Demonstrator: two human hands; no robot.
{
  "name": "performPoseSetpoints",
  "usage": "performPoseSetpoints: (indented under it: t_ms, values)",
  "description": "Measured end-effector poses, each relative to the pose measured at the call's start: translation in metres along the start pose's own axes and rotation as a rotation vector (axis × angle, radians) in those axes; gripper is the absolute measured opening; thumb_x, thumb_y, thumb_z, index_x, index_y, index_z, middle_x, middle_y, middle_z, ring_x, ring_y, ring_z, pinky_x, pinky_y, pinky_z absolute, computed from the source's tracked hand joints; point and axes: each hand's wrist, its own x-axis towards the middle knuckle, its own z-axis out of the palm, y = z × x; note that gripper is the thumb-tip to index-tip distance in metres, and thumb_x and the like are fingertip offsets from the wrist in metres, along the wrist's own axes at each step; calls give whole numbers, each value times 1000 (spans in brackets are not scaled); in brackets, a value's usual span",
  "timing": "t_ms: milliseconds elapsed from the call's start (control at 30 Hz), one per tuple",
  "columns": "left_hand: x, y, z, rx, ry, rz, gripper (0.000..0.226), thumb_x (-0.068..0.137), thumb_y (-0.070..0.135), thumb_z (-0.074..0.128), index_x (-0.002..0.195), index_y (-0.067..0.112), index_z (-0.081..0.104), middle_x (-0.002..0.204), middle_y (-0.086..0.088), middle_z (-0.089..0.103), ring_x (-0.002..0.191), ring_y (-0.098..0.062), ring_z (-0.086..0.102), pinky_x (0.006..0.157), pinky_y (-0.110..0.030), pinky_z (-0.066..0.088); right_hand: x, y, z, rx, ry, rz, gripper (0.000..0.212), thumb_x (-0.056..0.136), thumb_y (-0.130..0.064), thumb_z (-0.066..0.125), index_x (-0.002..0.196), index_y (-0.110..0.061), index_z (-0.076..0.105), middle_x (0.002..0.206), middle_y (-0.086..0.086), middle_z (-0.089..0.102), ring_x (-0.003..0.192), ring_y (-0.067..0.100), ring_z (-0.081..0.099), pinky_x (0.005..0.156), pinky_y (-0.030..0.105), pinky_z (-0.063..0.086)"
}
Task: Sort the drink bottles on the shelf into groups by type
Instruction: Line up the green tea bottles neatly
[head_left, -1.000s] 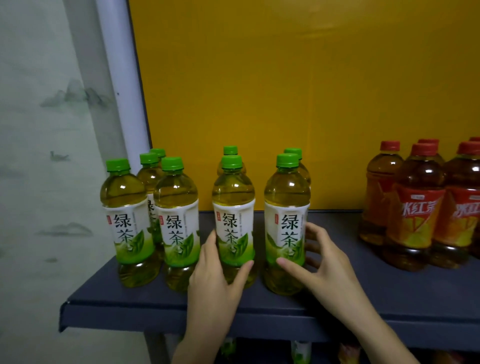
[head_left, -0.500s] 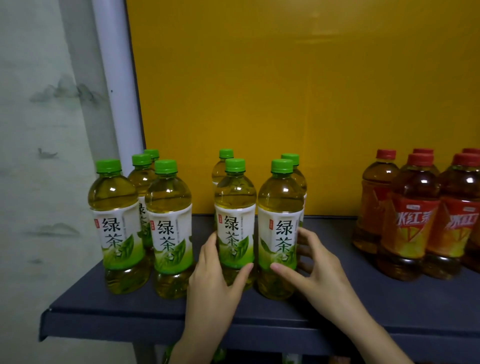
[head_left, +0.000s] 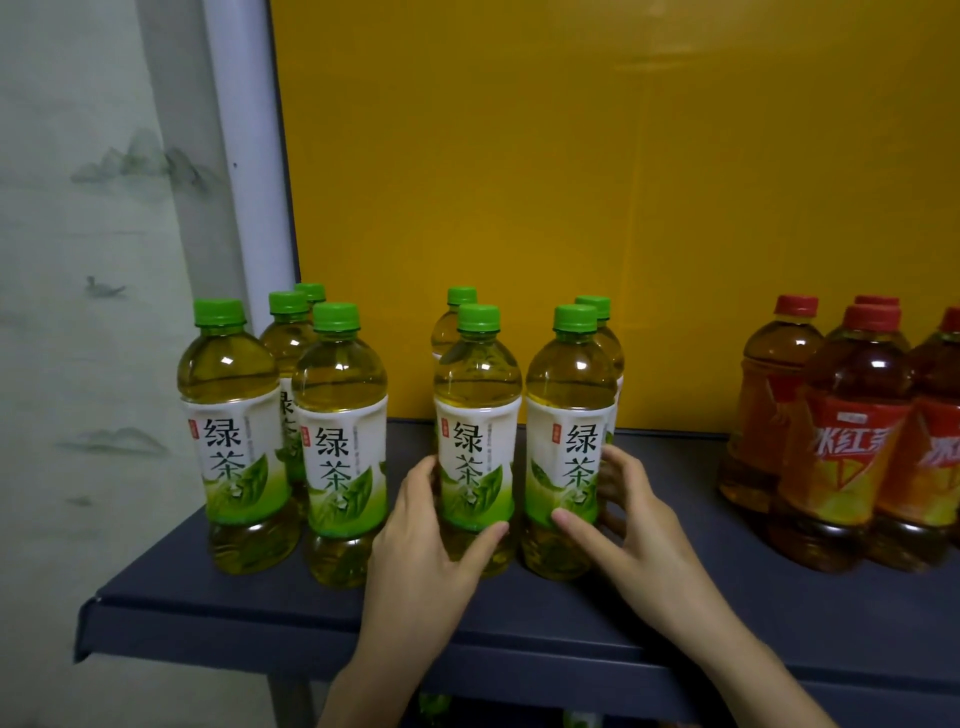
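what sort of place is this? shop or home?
Probably a staged retail display in a room, not a real store: dark shelf backed by a plain yellow board, green tea bottles and red-capped tea bottles grouped on it, landscape wallpaper alongside.

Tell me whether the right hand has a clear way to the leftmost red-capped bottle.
Probably yes, once it lets go: the right hand grips the right front green tea bottle, and only bare shelf lies between it and the leftmost red-capped bottle.

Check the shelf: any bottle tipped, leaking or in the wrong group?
Nothing stands out. Green-cap bottles stand upright at left, red-cap bottles upright at right, no spill on the shelf.
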Motion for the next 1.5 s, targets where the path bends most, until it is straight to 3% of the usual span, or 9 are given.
performPoseSetpoints:
  t_ms: [167, 333, 433, 633, 933, 1100, 1267, 1367, 1500]
  values:
    - [-2, 6, -9, 18, -69, 20, 77, 72, 46, 70, 135, 24, 33, 125, 10, 54, 116, -11, 53, 92, -35, 51, -1, -6, -3, 9, -4, 16, 67, 65, -49, 63, 124, -41, 33, 119, -28, 50, 111, -15, 49, 90, 11, 45]
    - [-4, 25, -63, 127, 39, 261, 44, 78, 55, 54, 106, 22, 63, 86, 18, 61, 74, 1, 61, 65, -15, 54, 3, -18, -38, -55, 44, -7, 42, 72, -45, 55, 112, -32, 53, 114, -14, 58, 99, -13, 55, 77, 4, 46]
    - [16, 46, -107, 178, 134, 384, 34, 81, 43, 45, 97, 20, 65, 79, 11, 61, 68, 1, 58, 70, -19, 49, 23, -19, -57, -161, 103, -55, 28, 83, -27, 56, 111, -29, 51, 113, -10, 58, 96, -13, 55, 75, -3, 39]
    - [102, 93, -155, 288, 137, 492, 32, 86, 43, 44, 102, 21, 61, 82, 3, 58, 75, -19, 59, 72, -42, 54, 68, 1, -64, 18, -26, 142, 64, 78, -6, 66, 135, -10, 39, 128, 3, 52, 119, 17, 50, 95, 28, 43]
    - [222, 105, -107, 612, -414, 456, 34, 90, 26, 56, 120, 10, 57, 121, -10, 61, 108, -27, 55, 86, -33, 43, 83, 18, -37, 81, -333, 214, 53, 77, 1, 67, 116, -30, 47, 114, -14, 58, 102, -8, 54, 76, 6, 47]
    - [243, 94, -70, 649, -768, 260, 54, 93, 26, 48, 143, 12, 30, 145, -11, 38, 128, -27, 43, 98, -33, 39, 89, 23, -25, 44, -286, 221, 54, 77, -5, 69, 123, -20, 47, 124, 6, 58, 114, 20, 55, 93, 35, 51]
    - [255, 87, -50, 600, -929, 184, 50, 94, 21, 48, 141, 13, 33, 140, -12, 43, 108, -25, 55, 81, -29, 49, 89, 27, -15, -40, -120, 240, 69, 59, -39, 74, 119, -18, 48, 116, 6, 61, 108, 25, 58, 92, 47, 49]
    - [261, 85, -44, 635, -876, 248, 45, 93, 18, 50, 136, 7, 40, 133, -13, 49, 80, -12, 55, 64, -19, 47, 92, 29, -13, -71, -60, 286, 58, 73, -25, 73, 121, -11, 43, 117, 10, 60, 111, 27, 56, 91, 41, 46]
    - [265, 83, -41, 702, -827, 330, 37, 91, 17, 54, 125, 3, 50, 124, -13, 57, 75, -10, 53, 65, -19, 45, 94, 28, -30, 119, -292, 292, 55, 80, -10, 68, 124, -23, 37, 128, -2, 51, 118, 12, 50, 100, 30, 44]
